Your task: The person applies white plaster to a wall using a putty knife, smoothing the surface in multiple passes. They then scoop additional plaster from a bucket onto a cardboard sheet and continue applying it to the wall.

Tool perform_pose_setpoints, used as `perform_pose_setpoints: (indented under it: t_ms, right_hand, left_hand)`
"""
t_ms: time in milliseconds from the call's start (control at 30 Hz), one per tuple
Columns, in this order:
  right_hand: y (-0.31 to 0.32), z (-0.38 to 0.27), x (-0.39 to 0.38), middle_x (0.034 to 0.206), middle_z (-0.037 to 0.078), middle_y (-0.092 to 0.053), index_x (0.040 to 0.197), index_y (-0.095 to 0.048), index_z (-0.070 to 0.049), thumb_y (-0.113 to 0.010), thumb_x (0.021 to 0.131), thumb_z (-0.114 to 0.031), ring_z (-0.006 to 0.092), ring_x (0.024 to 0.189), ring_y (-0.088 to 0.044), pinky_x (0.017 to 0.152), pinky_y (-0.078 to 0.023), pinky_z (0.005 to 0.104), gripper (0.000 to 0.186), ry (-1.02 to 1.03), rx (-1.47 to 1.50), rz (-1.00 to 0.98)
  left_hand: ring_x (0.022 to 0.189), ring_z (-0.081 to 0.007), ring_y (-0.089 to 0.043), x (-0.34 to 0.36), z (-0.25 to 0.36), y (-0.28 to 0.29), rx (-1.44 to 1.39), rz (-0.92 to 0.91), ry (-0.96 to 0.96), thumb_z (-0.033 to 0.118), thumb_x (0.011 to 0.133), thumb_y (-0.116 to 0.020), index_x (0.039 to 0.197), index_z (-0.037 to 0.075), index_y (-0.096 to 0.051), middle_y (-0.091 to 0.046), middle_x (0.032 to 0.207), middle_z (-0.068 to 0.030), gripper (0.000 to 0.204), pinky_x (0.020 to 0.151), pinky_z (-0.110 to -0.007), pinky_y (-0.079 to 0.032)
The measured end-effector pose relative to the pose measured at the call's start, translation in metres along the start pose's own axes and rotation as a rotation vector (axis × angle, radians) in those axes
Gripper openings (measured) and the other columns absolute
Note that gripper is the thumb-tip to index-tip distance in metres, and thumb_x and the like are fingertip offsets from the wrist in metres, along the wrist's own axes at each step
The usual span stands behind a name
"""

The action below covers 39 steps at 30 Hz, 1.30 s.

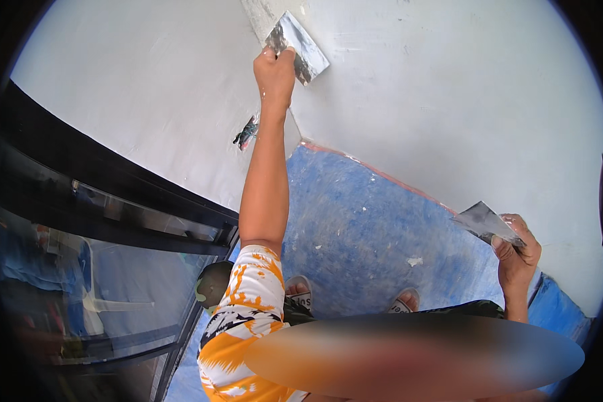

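My left hand (275, 77) reaches far up on a straight arm. Its fingers grip a wide, flat metal putty scraper (304, 48) beside the corner where two pale walls meet. The blade is smeared with grey and white, and lies against or very close to the right wall (409, 87); which of the two I cannot tell. Lower down at the right, my right hand (520, 261) holds a second putty scraper (487, 221), thumb on its near side, blade tilted up and left. Whether putty sits on that blade is unclear.
An open hole with wires (246, 132) is in the left wall (134, 87). At the left stands a dark-framed glass door or window (114, 288). My sandalled feet (297, 288) are on a blue floor (355, 228) with pale specks. A blurred patch covers the bottom.
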State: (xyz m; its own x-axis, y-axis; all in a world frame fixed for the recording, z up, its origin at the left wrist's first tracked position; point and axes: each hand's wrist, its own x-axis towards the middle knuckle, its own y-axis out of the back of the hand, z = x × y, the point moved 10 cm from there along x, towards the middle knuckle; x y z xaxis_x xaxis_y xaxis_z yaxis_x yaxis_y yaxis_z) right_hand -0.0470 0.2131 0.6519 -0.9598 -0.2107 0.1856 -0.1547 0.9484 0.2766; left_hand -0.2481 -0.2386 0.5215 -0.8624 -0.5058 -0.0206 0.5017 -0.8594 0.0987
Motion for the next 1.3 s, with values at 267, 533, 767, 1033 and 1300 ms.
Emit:
perform_pose_setpoints:
  t_ms: [267, 533, 767, 1033, 1300]
  right_hand:
    - [-0.054, -0.006, 0.058, 0.106, 0.011, -0.068, 0.109, -0.07, -0.01, -0.064, 0.079, 0.005, 0.0286, 0.101, -0.064, 0.086, -0.052, 0.0353, 0.034, 0.576, -0.675, -0.16]
    - [-0.187, -0.015, 0.009, 0.1, 0.005, -0.068, 0.105, -0.073, -0.014, -0.067, 0.073, 0.002, 0.027, 0.097, -0.064, 0.083, -0.052, 0.0367, 0.036, 0.7, -0.726, -0.601]
    - [-0.169, 0.054, -0.008, 0.103, 0.016, -0.068, 0.107, -0.07, -0.006, -0.059, 0.08, 0.017, 0.0308, 0.093, -0.066, 0.077, -0.053, 0.034, 0.037, 0.106, -0.392, -0.422]
    - [-0.183, 0.061, -0.018, 0.101, 0.015, -0.068, 0.106, -0.069, -0.004, -0.058, 0.079, 0.018, 0.0274, 0.09, -0.067, 0.076, -0.053, 0.0317, 0.036, 0.012, -0.344, -0.427]
    - [-0.168, 0.059, -0.019, 0.099, 0.014, -0.069, 0.104, -0.069, -0.005, -0.06, 0.08, 0.015, 0.0257, 0.092, -0.067, 0.076, -0.052, 0.0313, 0.032, 0.081, -0.15, -0.389]
  left_hand:
    - [0.076, -0.0118, -0.065, -0.173, -0.002, -0.039, -0.452, -0.345, 0.21, 0.017, 0.095, -0.057, 0.101, -0.003, -0.063, -0.068, 0.087, -0.0061, 0.022, 0.069, -0.023, -0.05]
    - [0.07, -0.0069, -0.056, -0.198, -0.076, 0.021, -0.625, 0.091, 0.148, 0.017, 0.097, -0.056, 0.098, -0.001, -0.058, -0.062, 0.081, -0.0025, 0.019, 0.063, -0.022, -0.045]
    - [0.07, -0.0232, -0.059, -0.151, -0.158, 0.1, 0.204, 0.413, -0.128, 0.012, 0.093, -0.055, 0.102, -0.007, -0.063, -0.062, 0.073, -0.0143, 0.023, 0.064, -0.035, -0.048]
    - [0.076, -0.0356, -0.063, -0.017, -0.123, 0.084, 0.662, 0.56, -0.55, 0.012, 0.085, -0.057, 0.122, -0.007, -0.061, -0.069, 0.093, -0.0188, 0.042, 0.073, -0.044, -0.053]
    - [0.091, -0.0363, -0.065, -0.092, -0.115, 0.001, 0.546, 0.351, -0.602, 0.007, 0.08, -0.058, 0.126, -0.006, -0.058, -0.067, 0.112, -0.0205, 0.047, 0.079, -0.043, -0.054]
